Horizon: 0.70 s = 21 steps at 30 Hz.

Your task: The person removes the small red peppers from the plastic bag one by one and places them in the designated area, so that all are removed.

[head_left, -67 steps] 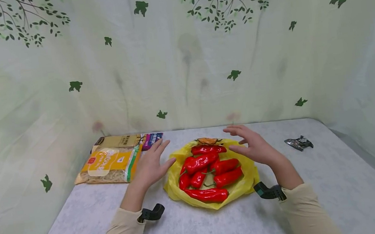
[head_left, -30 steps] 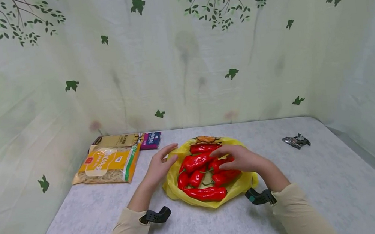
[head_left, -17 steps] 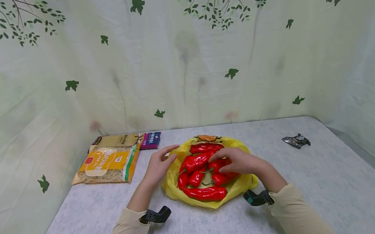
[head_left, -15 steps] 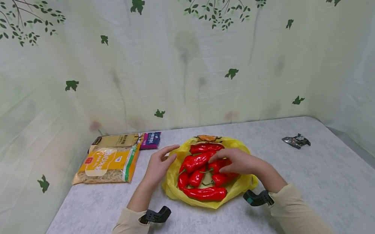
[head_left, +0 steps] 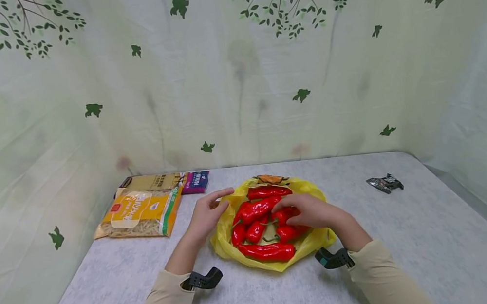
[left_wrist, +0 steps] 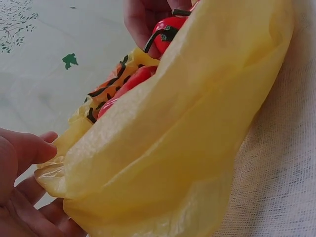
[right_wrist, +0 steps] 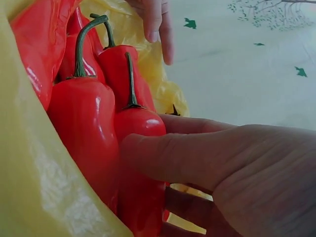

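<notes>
Glossy red peppers with green stems lie in an open yellow plastic bag on the table. My left hand is at the bag's left side; in the left wrist view its thumb and fingers hold the bag's rim between them. Over the right part of the bag, my right hand grips a red pepper. The right wrist view shows its thumb pressed along the near side of that pepper, while the other fingers pass behind it, partly hidden. Other peppers lean close beside it.
On the left of the table lie an orange-and-clear food packet, a tan packet and a purple packet. A small black crumpled wrapper lies at right. A leaf-printed curtain surrounds the table.
My right hand has come down from above the bag's far right side onto a pepper. My left hand has moved right to the bag's rim. Over the last half second both barely moved.
</notes>
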Motion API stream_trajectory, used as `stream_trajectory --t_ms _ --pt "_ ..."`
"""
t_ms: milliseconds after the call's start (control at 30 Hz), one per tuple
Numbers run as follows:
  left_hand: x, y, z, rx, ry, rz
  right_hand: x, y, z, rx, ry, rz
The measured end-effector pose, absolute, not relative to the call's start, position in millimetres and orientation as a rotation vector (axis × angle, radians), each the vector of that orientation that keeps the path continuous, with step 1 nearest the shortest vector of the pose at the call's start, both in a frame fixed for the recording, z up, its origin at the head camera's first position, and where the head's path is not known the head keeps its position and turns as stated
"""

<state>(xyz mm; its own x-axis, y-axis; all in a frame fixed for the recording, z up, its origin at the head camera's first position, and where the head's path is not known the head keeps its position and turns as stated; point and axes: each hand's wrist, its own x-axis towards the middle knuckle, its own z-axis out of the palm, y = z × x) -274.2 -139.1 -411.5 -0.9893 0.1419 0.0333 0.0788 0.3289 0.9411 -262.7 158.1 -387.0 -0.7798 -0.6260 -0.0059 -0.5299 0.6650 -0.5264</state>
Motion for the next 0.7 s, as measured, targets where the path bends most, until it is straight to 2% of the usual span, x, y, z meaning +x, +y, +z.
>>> stream_trajectory --t_ms 700 --pt "-271.8 -138.5 -409.2 0.201 2.484 1.806 -260.1 150.7 -383.4 -0.946 2.651 -0.925"
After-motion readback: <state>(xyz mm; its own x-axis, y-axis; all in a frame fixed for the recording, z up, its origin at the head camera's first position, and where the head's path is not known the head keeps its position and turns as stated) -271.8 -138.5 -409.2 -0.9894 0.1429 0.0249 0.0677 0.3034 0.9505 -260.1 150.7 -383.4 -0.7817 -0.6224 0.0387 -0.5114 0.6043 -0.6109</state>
